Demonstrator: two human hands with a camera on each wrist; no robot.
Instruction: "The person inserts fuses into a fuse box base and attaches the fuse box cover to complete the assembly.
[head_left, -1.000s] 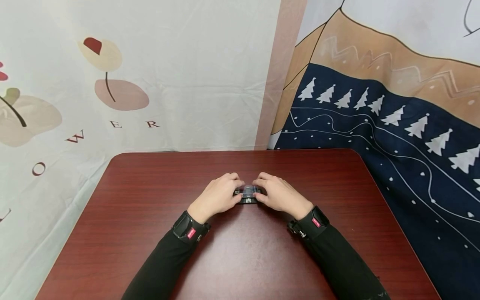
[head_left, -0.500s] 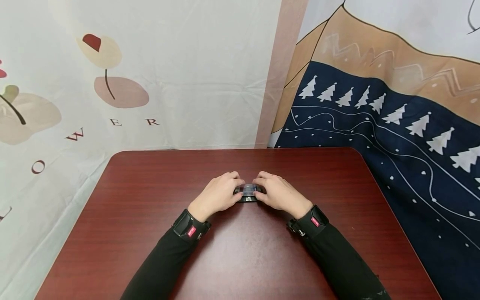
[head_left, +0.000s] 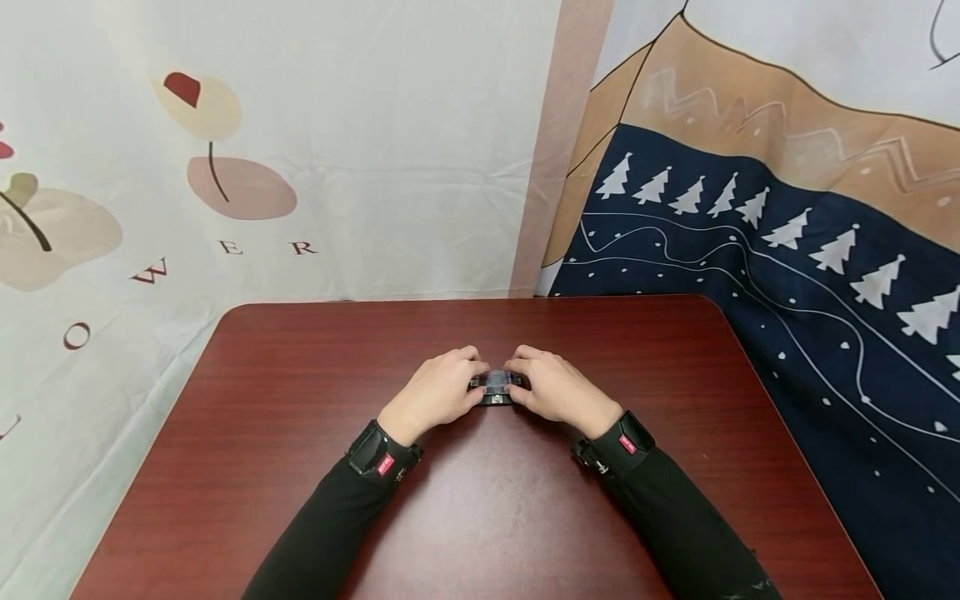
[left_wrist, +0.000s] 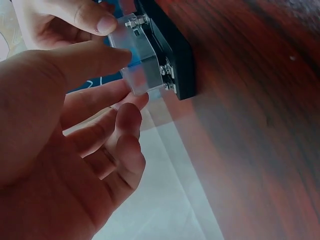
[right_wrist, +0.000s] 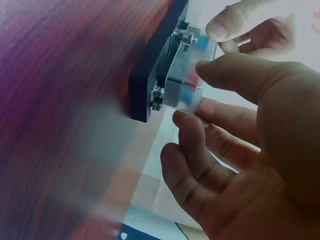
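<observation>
A small black base [head_left: 495, 401] sits on the table top, with metal screw terminals [left_wrist: 169, 71] along its side. On it is a clear plastic cover [right_wrist: 177, 87], with blue and red bits showing through. From the left end, my left hand [head_left: 444, 387] pinches the cover between thumb and forefinger; its other fingers curl loosely below. My right hand [head_left: 561, 390] pinches the opposite end the same way, thumb on the near face. Both wrist views show the cover against the base. The far side of the cover is partly hidden by the fingers.
The reddish-brown wooden table [head_left: 300, 500] spreads around both arms, its far edge close to the wall. Behind it hang a pale printed cloth [head_left: 420, 125] and a navy cloth with white trees [head_left: 675, 250]. Black straps circle both wrists.
Both hands keep their hold on the clear cover and stay almost in place. Only a slight shift of the head view shows.
</observation>
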